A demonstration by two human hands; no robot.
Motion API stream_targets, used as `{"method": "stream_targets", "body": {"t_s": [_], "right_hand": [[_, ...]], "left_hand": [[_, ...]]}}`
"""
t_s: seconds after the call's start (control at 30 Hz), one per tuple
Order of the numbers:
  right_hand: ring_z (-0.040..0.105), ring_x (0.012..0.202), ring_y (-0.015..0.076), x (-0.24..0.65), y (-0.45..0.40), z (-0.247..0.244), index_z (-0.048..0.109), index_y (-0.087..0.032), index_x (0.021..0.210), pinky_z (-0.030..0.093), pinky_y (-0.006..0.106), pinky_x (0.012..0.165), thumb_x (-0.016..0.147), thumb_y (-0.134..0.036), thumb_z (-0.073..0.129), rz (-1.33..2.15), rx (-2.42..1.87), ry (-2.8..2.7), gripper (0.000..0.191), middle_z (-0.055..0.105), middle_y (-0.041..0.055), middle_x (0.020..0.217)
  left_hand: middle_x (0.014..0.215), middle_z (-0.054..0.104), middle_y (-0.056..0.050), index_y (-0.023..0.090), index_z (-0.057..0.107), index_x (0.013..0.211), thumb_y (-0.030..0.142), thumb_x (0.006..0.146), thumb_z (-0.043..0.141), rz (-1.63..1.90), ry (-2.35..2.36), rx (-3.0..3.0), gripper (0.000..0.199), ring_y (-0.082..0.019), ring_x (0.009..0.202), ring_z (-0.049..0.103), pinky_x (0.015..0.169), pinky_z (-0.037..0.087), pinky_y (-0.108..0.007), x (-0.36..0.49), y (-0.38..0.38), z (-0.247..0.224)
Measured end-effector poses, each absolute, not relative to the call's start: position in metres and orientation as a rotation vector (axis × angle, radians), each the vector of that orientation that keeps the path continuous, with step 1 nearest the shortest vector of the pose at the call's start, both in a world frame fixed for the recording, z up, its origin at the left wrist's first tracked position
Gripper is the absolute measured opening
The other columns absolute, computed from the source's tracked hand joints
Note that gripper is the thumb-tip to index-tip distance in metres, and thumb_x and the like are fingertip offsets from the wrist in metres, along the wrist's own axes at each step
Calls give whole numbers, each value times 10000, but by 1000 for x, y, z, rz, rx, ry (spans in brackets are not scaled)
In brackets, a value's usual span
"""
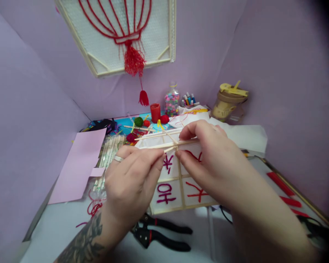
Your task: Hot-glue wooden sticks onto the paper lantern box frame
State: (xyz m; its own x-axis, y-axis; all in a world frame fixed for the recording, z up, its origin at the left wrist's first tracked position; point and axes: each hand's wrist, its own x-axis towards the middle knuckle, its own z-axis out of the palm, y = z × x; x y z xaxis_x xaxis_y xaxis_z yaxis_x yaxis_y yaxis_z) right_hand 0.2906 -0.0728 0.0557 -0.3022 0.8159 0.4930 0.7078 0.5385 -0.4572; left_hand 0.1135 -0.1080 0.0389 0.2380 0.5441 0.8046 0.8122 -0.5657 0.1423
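Observation:
Thin wooden sticks [153, 147] cross above a white box-like frame [168, 210] that bears red and purple characters in its panels. My left hand [133, 179], with a ring on one finger, pinches a stick between thumb and forefinger, left of the crossing. Just right of the crossing, my right hand [208, 157] has its thumb and fingers around the sticks near the frame's top edge. Its fingertips are close to the joint. Black-handled pliers [164, 232] lie on the table in front of the frame.
At the left are pink paper [78, 168] and a bag of sticks [109, 153]. Behind stand a red candle [155, 113], a jar of pompoms [171, 102] and a cup [223, 106]. A framed lantern picture [98, 54] hangs above. Red sticks [281, 184] lie right.

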Motion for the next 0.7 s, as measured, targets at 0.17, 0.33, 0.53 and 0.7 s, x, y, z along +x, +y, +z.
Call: {"method": "stream_targets", "body": {"t_s": [0.17, 0.33, 0.53, 0.7], "right_hand": [[567, 902, 242, 291, -73, 55, 490, -222, 960, 461, 528, 878, 846, -151, 549, 192, -1239, -2068, 147, 617, 50, 947], [573, 905, 244, 291, -74, 56, 494, -224, 965, 459, 507, 876, 847, -167, 541, 185, -1245, -2066, 139, 623, 51, 950], [566, 928, 245, 291, -74, 57, 483, -220, 968, 450, 511, 885, 860, -164, 519, 203, -1246, -2081, 126, 621, 61, 963], [562, 919, 243, 291, -75, 57, 481, -222, 965, 447, 521, 892, 857, -172, 529, 205, -1240, -2078, 128, 619, 65, 963]], "left_hand": [[826, 719, -46, 98, 690, 960, 79, 836, 715, -1239, -1219, -2236, 128, -156, 775, 639, 784, 500, -327, 113, -106, 38], [896, 688, -47, 146, 684, 994, 120, 835, 725, -1240, -1301, -2158, 167, -170, 814, 622, 762, 516, -323, 113, -106, 35], [858, 669, -32, 181, 677, 992, 156, 861, 703, -1239, -1309, -2120, 136, -166, 787, 614, 727, 520, -309, 114, -105, 33], [849, 672, -28, 192, 677, 992, 182, 874, 691, -1229, -1317, -2107, 119, -168, 774, 616, 710, 517, -315, 113, -105, 32]]}}
